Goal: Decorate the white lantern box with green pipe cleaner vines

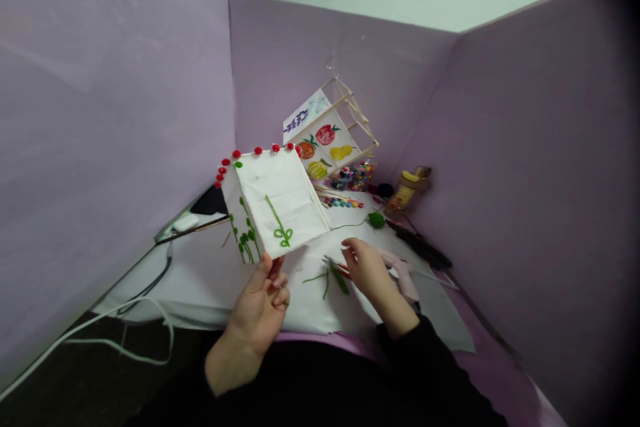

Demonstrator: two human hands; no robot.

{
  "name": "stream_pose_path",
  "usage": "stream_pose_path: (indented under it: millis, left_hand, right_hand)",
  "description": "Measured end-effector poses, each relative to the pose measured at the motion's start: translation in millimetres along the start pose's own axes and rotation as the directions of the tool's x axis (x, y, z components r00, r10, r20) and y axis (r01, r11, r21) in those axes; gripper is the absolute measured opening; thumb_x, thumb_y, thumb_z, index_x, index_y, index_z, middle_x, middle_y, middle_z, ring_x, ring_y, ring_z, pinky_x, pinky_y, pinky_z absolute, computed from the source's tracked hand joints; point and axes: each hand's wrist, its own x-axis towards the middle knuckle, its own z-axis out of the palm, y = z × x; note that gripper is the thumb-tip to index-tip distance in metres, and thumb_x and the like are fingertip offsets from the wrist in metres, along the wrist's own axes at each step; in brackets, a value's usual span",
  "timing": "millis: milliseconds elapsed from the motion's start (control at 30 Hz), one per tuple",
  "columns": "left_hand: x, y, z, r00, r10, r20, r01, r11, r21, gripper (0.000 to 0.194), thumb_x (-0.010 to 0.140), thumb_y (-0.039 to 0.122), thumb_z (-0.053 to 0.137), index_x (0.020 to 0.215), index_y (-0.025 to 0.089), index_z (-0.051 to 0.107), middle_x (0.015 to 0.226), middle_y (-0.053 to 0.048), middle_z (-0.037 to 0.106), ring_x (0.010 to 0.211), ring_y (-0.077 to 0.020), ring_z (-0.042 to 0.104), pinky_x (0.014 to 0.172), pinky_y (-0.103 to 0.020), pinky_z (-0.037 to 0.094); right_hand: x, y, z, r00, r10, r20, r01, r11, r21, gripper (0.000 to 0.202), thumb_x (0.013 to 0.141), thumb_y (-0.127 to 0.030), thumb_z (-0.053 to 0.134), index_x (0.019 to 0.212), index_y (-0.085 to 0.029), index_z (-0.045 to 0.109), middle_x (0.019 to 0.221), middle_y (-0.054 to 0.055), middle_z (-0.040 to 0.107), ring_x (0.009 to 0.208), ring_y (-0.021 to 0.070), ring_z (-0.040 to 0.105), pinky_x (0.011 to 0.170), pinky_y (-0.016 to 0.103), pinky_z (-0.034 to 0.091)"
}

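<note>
The paper lantern [273, 203], gripped at its near corner and held up by the left hand [263, 307], already carries red beads and one green stem, while the right hand [367, 267] closes on more green pieces [333, 278] on the worktop [210, 273].

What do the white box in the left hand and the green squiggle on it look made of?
The box looks like matte white paper or thin fabric over a frame, its faces flat and slightly creased. The squiggle looks like green yarn or pipe cleaner: a thin, raised, looped line. The left hand grips its bottom edge.
</note>
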Motion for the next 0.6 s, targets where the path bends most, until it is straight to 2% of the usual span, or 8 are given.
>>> stream_pose_path:
  millis: [100, 167, 267, 400, 500, 600]
  left_hand:
    - [0, 0, 0.5, 1.0, -0.003, -0.001, 0.003, 1.0, 0.002, 0.011, 0.074, 0.018, 0.071, 0.078, 0.017, 0.061, 0.072, -0.001, 0.066, 0.045, -0.006, 0.043, 0.032, -0.014, 0.031]
    - [-1, 0, 1.3, 1.0, -0.008, -0.002, 0.008, 1.0, 0.003, 0.008, 0.076, 0.018, 0.068, 0.078, 0.017, 0.061, 0.073, -0.001, 0.066, 0.046, -0.0061, 0.044, 0.032, -0.014, 0.031]
    - [-3, 1, 2.4, 1.0, -0.01, -0.005, 0.01, 1.0, 0.011, 0.005, 0.078, 0.018, 0.066, 0.078, 0.017, 0.06, 0.074, -0.001, 0.066, 0.046, -0.0061, 0.044, 0.032, -0.014, 0.032]
    - [-3, 0, 2.4, 1.0, -0.011, 0.003, 0.011, 1.0, 0.02, 0.007, 0.077, 0.017, 0.068, 0.079, 0.018, 0.061, 0.074, -0.001, 0.065, 0.046, -0.0057, 0.044, 0.033, -0.014, 0.032]
    - [-2, 0, 1.4, 1.0, -0.02, 0.012, 0.02, 0.999, 0.027, 0.011, 0.074, 0.017, 0.071, 0.079, 0.017, 0.061, 0.075, -0.001, 0.066, 0.046, -0.0054, 0.044, 0.033, -0.014, 0.033]
    - [-1, -1, 0.4, 1.0, -0.022, 0.002, 0.021, 0.999, 0.034, 0.011, 0.074, 0.017, 0.071, 0.078, 0.017, 0.061, 0.075, -0.001, 0.065, 0.046, -0.0054, 0.044, 0.033, -0.014, 0.032]
  right_hand:
    - [1, 16, -3, 0.996, 0.053, -0.071, -0.054, 0.999, -0.006, 0.033, 0.079, -0.016, 0.041, 0.107, -0.014, 0.06, 0.117, 0.017, 0.061, 0.111, 0.0266, 0.057, 0.094, 0.043, 0.044]
    - [-3, 18, -7, 0.991, 0.062, -0.123, -0.061, 0.998, 0.013, 0.038, 0.079, -0.016, 0.04, 0.112, -0.013, 0.059, 0.123, 0.016, 0.058, 0.117, 0.0256, 0.053, 0.1, 0.042, 0.041]
    - [-7, 17, -15, 0.98, 0.084, -0.179, -0.074, 0.995, 0.062, 0.042, 0.079, -0.014, 0.038, 0.116, -0.014, 0.057, 0.116, 0.014, 0.063, 0.109, 0.023, 0.059, 0.096, 0.041, 0.044]
    - [2, 14, -23, 0.968, 0.152, -0.199, -0.128, 0.983, 0.13, 0.033, 0.08, -0.018, 0.042, 0.108, -0.013, 0.057, 0.1, 0.014, 0.065, 0.084, 0.0215, 0.063, 0.076, 0.038, 0.051]
    - [12, 12, -18, 0.974, 0.15, -0.167, -0.132, 0.985, 0.115, 0.019, 0.078, -0.019, 0.046, 0.089, -0.015, 0.061, 0.082, 0.011, 0.065, 0.074, 0.0219, 0.06, 0.071, 0.038, 0.049]
    - [17, 12, -8, 0.988, 0.117, -0.096, -0.105, 0.986, 0.128, 0.026, 0.071, -0.007, 0.045, 0.086, -0.017, 0.064, 0.081, 0.008, 0.066, 0.077, 0.0209, 0.061, 0.074, 0.034, 0.048]
